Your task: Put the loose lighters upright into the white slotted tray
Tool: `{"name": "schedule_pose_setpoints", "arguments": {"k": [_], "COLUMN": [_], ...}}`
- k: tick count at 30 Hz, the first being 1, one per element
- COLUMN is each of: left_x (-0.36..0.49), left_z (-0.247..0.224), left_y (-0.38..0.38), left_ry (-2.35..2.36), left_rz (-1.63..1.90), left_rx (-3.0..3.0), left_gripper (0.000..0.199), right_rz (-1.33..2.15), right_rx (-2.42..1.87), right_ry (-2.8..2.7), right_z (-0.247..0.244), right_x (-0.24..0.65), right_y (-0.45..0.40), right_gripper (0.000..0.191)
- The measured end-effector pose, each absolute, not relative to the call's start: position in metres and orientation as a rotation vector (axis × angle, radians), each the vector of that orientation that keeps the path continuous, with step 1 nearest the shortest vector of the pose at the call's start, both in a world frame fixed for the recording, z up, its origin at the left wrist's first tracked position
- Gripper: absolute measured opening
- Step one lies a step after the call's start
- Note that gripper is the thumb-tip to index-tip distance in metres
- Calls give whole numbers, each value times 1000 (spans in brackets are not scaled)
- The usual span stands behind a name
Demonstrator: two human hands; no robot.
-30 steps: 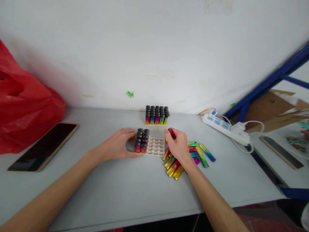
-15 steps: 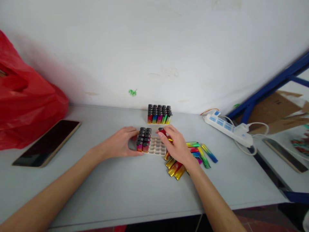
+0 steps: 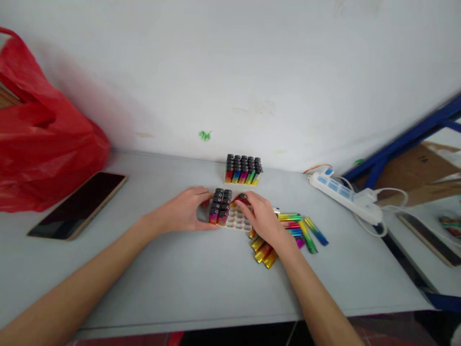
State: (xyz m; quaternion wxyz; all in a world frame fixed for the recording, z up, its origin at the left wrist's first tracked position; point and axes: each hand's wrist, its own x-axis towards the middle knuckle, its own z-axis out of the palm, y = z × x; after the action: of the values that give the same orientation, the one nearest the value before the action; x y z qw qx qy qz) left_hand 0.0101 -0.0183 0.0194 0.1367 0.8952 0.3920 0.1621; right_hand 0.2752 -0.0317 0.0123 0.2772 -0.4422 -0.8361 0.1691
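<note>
A pale tray (image 3: 236, 221) with rows of round-edged holes lies on the table. Two columns of upright black-topped lighters (image 3: 220, 206) fill its left side. My left hand (image 3: 182, 210) grips the tray's left edge, thumb at the near corner and fingers at the far one. Between the thumb and fingers of my right hand (image 3: 263, 215) is a lighter (image 3: 241, 196) with a black top, tilted over the tray's far row beside the filled columns. Whether its base touches a hole is hidden. Loose shiny lighters (image 3: 264, 251), gold and multicoloured, lie in a pile under and beside my right wrist.
A full block of upright lighters (image 3: 243, 170) stands near the wall. On the left are a phone (image 3: 77, 206) and a red plastic bag (image 3: 54, 144). A white power strip (image 3: 344, 196) with cables lies at the right, near a blue metal frame (image 3: 376, 168).
My right hand has brought its lighter closer to the filled columns, and the lighter now leans more. My left hand keeps its hold on the tray. The whole view has shifted slightly.
</note>
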Motion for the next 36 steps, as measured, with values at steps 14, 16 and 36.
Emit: {"name": "schedule_pose_setpoints", "arguments": {"k": [14, 16, 36], "left_x": [8, 8, 10], "left_z": [17, 20, 21], "left_y": [-17, -18, -18], "left_ry": [1162, 1172, 1185], "left_rz": [434, 421, 396], "left_rx": [2597, 2590, 2584], "left_gripper": [61, 60, 65], "right_rz": [325, 434, 699], "right_rx": [-1367, -1447, -1330], "right_ry": [-2115, -2158, -1772], "right_z": [27, 26, 20], "right_x": [349, 368, 362], "right_y": [-23, -22, -15], "right_gripper": [21, 21, 21]}}
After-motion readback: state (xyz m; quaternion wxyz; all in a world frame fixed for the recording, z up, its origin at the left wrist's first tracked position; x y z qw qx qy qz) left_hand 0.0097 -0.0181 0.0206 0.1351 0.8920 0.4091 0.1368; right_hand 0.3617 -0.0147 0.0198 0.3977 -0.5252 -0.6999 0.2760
